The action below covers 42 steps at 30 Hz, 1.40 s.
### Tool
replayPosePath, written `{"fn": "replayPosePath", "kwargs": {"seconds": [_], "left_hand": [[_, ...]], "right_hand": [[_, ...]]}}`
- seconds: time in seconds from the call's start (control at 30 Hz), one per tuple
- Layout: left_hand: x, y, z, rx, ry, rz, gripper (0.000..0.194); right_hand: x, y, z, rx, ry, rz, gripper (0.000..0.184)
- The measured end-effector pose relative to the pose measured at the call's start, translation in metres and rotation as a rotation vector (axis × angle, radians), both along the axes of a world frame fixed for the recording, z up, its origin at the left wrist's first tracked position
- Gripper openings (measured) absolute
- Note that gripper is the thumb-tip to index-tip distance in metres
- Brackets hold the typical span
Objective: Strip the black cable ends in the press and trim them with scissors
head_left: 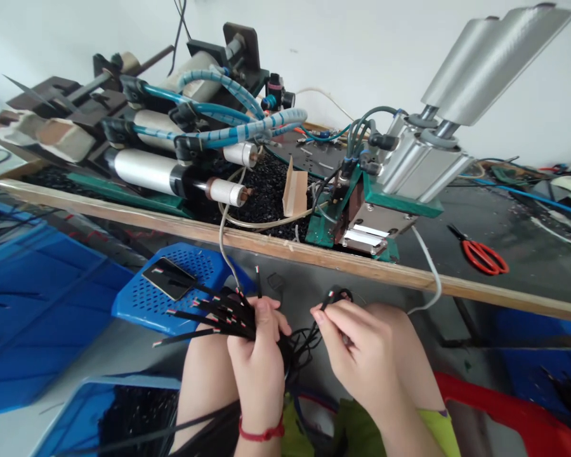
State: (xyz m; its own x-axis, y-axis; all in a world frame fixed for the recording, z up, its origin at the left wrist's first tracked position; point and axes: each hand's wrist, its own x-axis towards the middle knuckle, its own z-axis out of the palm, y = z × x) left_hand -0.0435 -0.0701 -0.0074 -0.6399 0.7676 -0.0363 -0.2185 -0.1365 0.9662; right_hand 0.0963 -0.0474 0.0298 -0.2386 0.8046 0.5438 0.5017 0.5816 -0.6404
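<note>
My left hand (262, 346) is closed around a bundle of black cables (233, 311). Their ends fan out to the left, showing short red, white and green wire tips. A red band circles the left wrist. To the right, my right hand (356, 343) pinches one black cable (328, 298) close to its end, where a small coloured tip sticks up past the fingers. Loops of black cable (304, 349) hang between the two hands, above the lap. Beyond the right hand stands a pneumatic machine (375, 222) with a green base and silver cylinders, apart from both hands.
A wooden-edged bench (285, 247) runs across ahead. On it are red-handled scissors (485, 255), black scraps (266, 184) and another cylinder machine (147, 171) with blue hoses. A phone (169, 278) lies on a blue stool (133, 301). A blue bin (85, 406) stands lower left.
</note>
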Motion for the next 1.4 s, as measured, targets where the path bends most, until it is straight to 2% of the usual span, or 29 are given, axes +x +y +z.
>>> {"fn": "replayPosePath", "kwargs": {"seconds": [0.1, 0.2, 0.27, 0.4, 0.47, 0.53, 0.63, 0.77, 0.83, 0.97, 1.07, 1.2, 1.23, 1.3, 1.4], "left_hand": [[0.0, -0.002, -0.002, 0.004, 0.037, -0.094, 0.044], [0.001, -0.002, -0.004, 0.025, 0.099, -0.154, 0.04], [0.001, 0.0, -0.002, 0.038, 0.073, -0.129, 0.039], [0.003, 0.001, 0.012, 0.105, -0.174, -0.048, 0.044], [0.004, 0.001, 0.019, 0.118, -0.261, -0.064, 0.044], [0.004, -0.001, 0.023, 0.101, -0.31, -0.112, 0.045], [0.003, -0.006, 0.022, 0.083, -0.333, -0.228, 0.044], [0.001, -0.011, 0.017, 0.06, -0.295, -0.346, 0.039], [-0.001, -0.013, 0.017, 0.005, -0.256, -0.344, 0.043], [-0.005, -0.013, 0.02, -0.059, -0.234, -0.283, 0.041], [-0.01, -0.013, 0.021, -0.057, -0.257, -0.248, 0.045], [-0.02, -0.014, 0.021, 0.0, -0.238, -0.237, 0.044], [-0.023, -0.015, 0.023, 0.01, -0.229, -0.235, 0.045], [-0.026, -0.015, 0.026, 0.027, -0.221, -0.217, 0.05], [-0.028, -0.017, 0.034, 0.023, -0.243, -0.187, 0.056]], "right_hand": [[-0.002, -0.004, -0.01, 0.006, -0.109, -0.008, 0.037], [0.001, -0.005, -0.01, -0.008, -0.064, -0.035, 0.038], [0.008, -0.005, -0.005, -0.038, 0.071, -0.119, 0.036], [0.026, -0.003, -0.006, -0.229, 0.449, -0.286, 0.032], [0.029, -0.003, -0.011, -0.291, 0.569, -0.328, 0.036], [0.028, -0.006, -0.013, -0.286, 0.593, -0.352, 0.035], [0.017, -0.011, -0.011, -0.233, 0.449, -0.275, 0.027], [-0.003, -0.015, -0.006, -0.165, 0.216, 0.001, 0.027], [-0.012, -0.016, -0.008, -0.136, 0.155, 0.092, 0.03], [-0.018, -0.017, -0.015, -0.172, 0.091, 0.137, 0.031], [-0.01, -0.024, -0.018, -0.192, 0.019, 0.191, 0.032], [0.017, -0.039, -0.03, -0.073, -0.209, 0.285, 0.036], [0.025, -0.042, -0.034, -0.034, -0.272, 0.282, 0.036], [0.043, -0.044, -0.044, 0.019, -0.36, 0.251, 0.023], [0.062, -0.042, -0.055, 0.018, -0.356, 0.225, 0.017]]}}
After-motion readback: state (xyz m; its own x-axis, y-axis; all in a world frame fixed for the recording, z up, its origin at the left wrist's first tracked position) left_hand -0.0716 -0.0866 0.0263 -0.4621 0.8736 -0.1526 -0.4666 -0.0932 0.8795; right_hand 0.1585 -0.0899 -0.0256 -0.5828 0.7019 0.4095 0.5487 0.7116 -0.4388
